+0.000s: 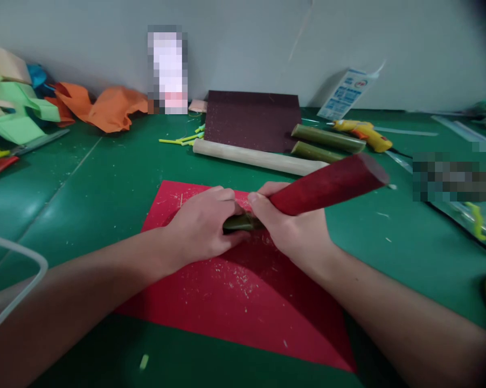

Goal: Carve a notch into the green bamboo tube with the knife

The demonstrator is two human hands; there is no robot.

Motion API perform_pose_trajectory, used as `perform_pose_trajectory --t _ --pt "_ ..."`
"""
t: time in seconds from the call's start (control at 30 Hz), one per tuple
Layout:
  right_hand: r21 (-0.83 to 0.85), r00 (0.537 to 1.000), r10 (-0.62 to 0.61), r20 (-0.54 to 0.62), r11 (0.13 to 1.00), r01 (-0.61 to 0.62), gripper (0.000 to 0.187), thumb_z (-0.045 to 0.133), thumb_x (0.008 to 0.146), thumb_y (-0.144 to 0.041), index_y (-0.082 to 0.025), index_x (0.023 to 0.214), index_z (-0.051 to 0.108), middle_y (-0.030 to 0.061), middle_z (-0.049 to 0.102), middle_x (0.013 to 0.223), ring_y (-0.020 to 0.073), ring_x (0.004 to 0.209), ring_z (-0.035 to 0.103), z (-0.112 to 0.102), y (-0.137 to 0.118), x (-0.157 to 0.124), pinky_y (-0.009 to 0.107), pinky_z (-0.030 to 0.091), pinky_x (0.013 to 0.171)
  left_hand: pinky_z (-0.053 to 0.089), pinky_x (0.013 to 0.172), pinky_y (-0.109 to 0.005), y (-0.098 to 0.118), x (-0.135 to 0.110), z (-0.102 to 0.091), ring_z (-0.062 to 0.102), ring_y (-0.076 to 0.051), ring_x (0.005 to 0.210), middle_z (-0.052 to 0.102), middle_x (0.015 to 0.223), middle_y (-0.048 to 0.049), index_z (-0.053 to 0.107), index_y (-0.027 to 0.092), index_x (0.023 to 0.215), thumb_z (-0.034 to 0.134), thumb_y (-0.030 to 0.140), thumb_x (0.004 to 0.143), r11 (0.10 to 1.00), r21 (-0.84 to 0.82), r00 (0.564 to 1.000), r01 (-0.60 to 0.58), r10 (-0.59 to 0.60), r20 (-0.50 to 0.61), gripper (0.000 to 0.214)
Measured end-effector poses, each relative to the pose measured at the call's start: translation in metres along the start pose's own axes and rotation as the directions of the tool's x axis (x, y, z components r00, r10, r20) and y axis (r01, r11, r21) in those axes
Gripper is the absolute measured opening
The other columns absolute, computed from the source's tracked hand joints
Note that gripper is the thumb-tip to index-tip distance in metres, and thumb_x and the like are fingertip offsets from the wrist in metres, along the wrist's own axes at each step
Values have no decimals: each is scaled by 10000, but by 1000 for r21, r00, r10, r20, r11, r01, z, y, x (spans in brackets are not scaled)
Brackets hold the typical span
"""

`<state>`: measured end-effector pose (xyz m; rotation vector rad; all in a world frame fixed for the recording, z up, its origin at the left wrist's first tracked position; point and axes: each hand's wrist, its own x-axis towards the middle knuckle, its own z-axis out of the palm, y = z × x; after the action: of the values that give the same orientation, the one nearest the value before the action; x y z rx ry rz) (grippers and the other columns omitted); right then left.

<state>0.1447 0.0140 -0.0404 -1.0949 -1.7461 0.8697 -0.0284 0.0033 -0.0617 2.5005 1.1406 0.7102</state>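
Note:
Both my hands meet over a red sheet (210, 291) strewn with small pale shavings. My left hand (202, 223) is closed around a short piece of green bamboo (240, 223), pressing it down near the sheet. In my right hand (295, 231) I grip a thick dark red cylinder (327, 186), which slants up to the right. The lower end of that cylinder is hidden by my fingers, so I cannot tell what it is part of. My right thumb lies close to the bamboo's right end.
Behind the sheet lie a pale rod (255, 156), a dark brown sheet (251, 118) and more green bamboo pieces (332, 138). A yellow glue gun (364, 133) and a carton (348, 94) are back right. Orange paper (113, 108) and red-handled scissors (0, 168) lie left.

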Motion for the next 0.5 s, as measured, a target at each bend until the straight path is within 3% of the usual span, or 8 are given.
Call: perform_pose_trajectory --t 0.5 --pt "-57 999 -43 15 997 44 277 598 853 -301 -243 594 517 -16 516 572 143 555 508 0 2 -2 301 409 540 452 742 -373 1 0 0 575 -230 850 639 925 -92 675 138 925 579 338 881 999 46 1000 17 -18 19 226"
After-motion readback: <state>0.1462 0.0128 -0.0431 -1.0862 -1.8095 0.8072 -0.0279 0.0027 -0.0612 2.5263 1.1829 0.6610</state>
